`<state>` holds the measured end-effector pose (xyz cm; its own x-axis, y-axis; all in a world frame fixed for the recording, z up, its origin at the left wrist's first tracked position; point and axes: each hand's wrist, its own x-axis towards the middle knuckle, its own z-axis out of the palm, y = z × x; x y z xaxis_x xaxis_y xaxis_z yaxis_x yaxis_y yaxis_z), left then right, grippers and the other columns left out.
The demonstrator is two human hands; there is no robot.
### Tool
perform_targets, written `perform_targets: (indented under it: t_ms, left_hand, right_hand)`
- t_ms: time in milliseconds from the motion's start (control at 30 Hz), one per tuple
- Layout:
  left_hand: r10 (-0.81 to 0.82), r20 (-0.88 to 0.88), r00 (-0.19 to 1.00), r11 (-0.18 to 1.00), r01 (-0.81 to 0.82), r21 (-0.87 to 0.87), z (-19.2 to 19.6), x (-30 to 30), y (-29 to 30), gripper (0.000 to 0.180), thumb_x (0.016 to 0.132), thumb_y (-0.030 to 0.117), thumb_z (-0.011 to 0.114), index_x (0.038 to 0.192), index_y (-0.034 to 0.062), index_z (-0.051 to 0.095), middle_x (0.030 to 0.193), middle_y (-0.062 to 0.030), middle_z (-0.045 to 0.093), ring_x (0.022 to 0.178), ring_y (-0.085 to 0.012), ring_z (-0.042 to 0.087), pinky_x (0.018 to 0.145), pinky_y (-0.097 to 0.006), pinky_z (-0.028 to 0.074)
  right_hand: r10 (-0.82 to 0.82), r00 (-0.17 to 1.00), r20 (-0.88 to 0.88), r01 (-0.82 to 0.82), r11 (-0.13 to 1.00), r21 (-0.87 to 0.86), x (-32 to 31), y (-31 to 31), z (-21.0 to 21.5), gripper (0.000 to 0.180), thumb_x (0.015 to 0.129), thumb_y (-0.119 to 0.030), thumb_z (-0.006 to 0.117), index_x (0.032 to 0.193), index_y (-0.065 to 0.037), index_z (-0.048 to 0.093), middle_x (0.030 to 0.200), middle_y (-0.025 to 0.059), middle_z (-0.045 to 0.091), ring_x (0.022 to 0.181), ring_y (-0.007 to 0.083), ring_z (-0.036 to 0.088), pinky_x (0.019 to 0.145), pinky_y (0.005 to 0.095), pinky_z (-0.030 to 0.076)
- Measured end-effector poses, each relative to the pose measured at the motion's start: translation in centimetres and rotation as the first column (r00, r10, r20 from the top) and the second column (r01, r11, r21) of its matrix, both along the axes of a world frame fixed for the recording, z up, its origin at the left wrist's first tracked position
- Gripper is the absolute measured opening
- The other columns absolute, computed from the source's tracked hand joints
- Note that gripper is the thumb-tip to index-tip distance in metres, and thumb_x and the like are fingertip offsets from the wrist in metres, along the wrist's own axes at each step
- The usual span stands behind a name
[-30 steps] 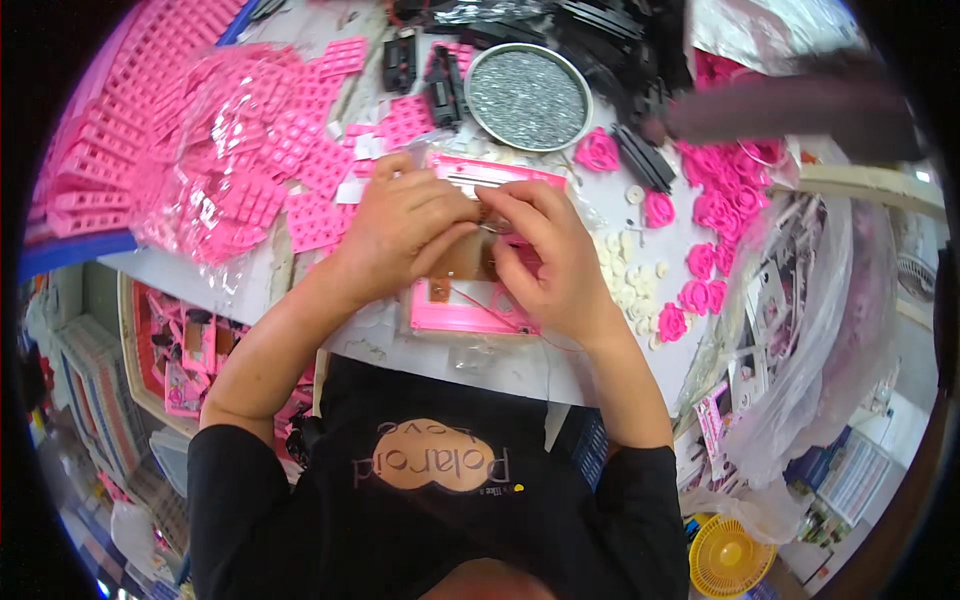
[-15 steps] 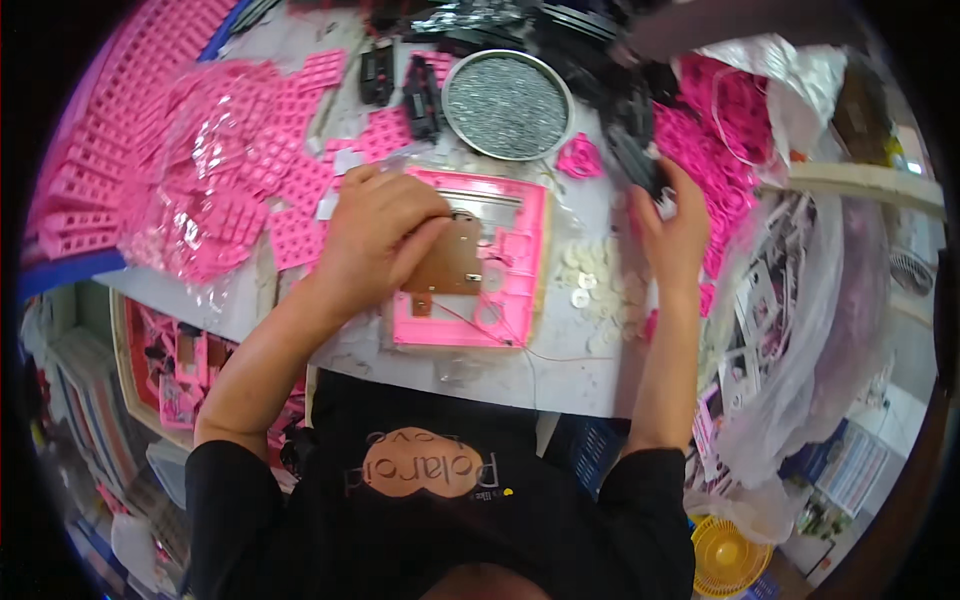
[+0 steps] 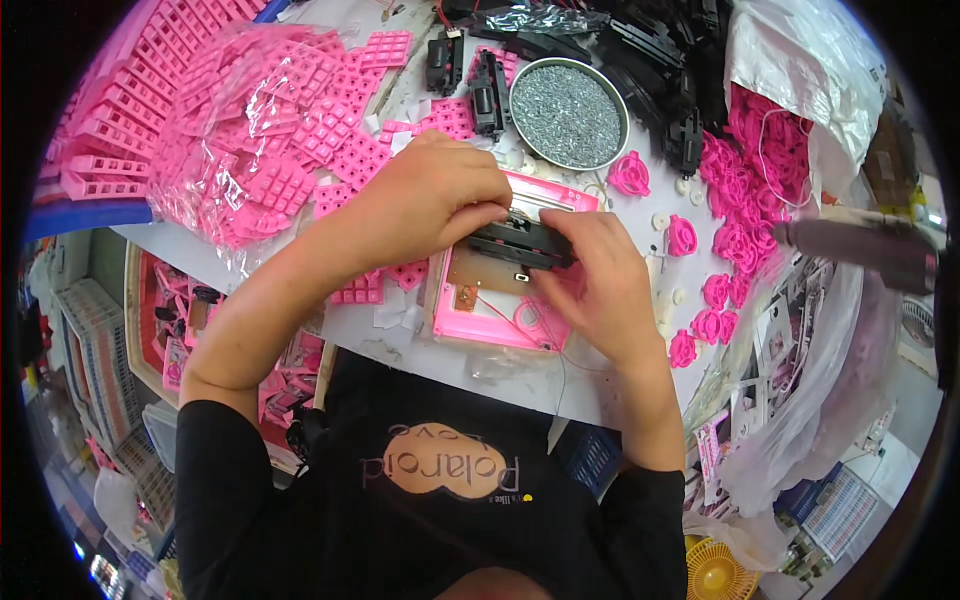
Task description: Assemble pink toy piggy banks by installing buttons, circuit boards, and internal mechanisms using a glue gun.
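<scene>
cluttered white worktable [image 3: 400,335]: black plastic module [image 3: 520,242] going onto pink rectangular housing [image 3: 490,318].
left hand [image 3: 430,205] and right hand [image 3: 590,275] both pinch module; brown board [image 3: 480,272] in, module looks unseated.

The right hand [image 3: 590,275] is back from the pile of black parts at the far right, where it reached half a second ago, and now sits over the pink housing [image 3: 490,315] again. A black oblong part [image 3: 522,240] has arrived with it, lying across the brown circuit board [image 3: 480,275] that was bare before. The left hand [image 3: 435,200] has shifted from flat on the board to pinching the part's left end, and both hands grip it.
</scene>
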<state>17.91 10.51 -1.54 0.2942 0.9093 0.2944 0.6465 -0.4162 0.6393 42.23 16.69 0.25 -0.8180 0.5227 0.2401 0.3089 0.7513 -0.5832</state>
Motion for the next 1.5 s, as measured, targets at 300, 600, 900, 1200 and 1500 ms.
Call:
perform_targets:
  t_ms: [300,600,900,1200,1500]
  left_hand:
    - [-0.248,-0.172,0.953,0.968,0.237,-0.082,1.4,-0.2,2.0,0.012,0.084,0.015,0.070,0.089,0.0052,0.064,0.086,-0.0092,0.063,0.084,-0.0311,0.062,0.076,-0.044,0.050]
    - [0.035,-0.084,0.996,0.977,-0.052,-0.209,1.2,1.7,-1.4,0.017,0.086,0.016,0.071,0.095,0.0013,0.073,0.083,-0.0129,0.068,0.079,-0.0320,0.066,0.071,-0.042,0.052]
    - [0.072,0.121,0.990,0.899,-0.012,-0.439,1.5,1.5,0.9,0.020,0.084,0.014,0.070,0.091,-0.0047,0.072,0.078,-0.0178,0.072,0.072,-0.0264,0.071,0.068,-0.037,0.055]
    - [0.022,0.018,1.000,0.915,-0.013,-0.402,1.8,1.7,1.7,0.018,0.080,0.015,0.070,0.086,-0.0016,0.072,0.077,-0.0176,0.070,0.072,-0.0318,0.069,0.067,-0.040,0.054]
    - [-0.014,-0.133,0.991,0.931,-0.036,-0.362,2.0,2.1,1.2,0.014,0.082,0.014,0.066,0.080,0.0003,0.068,0.075,-0.0174,0.066,0.074,-0.0358,0.066,0.070,-0.047,0.051]
  right_hand:
    - [0.086,0.995,0.060,-0.085,0.996,-0.010,0.0,0.2,0.3,0.054,0.069,-0.005,0.078,0.120,-0.005,0.062,0.109,0.0130,0.062,0.102,0.0343,0.058,0.087,0.0427,0.051]
    - [0.156,0.963,0.219,-0.182,0.978,0.102,-0.8,0.1,1.7,0.043,0.071,-0.006,0.075,0.113,-0.009,0.065,0.109,0.0100,0.061,0.100,0.0303,0.058,0.082,0.0398,0.053]
    - [0.072,0.960,0.272,-0.169,0.920,0.353,-0.6,-1.6,1.9,0.040,0.073,-0.011,0.067,0.113,-0.004,0.065,0.103,0.0096,0.064,0.090,0.0268,0.063,0.066,0.0332,0.057]
    - [-0.044,0.895,0.443,-0.153,0.905,0.398,-1.9,-3.3,3.1,0.041,0.073,-0.013,0.068,0.113,-0.003,0.065,0.107,0.0140,0.066,0.090,0.0285,0.066,0.071,0.0353,0.057]
    - [-0.272,0.941,-0.203,0.295,0.951,0.093,3.9,2.5,6.5,0.036,0.084,0.000,0.075,0.118,0.005,0.064,0.112,0.0157,0.070,0.099,0.0270,0.069,0.082,0.0327,0.056]
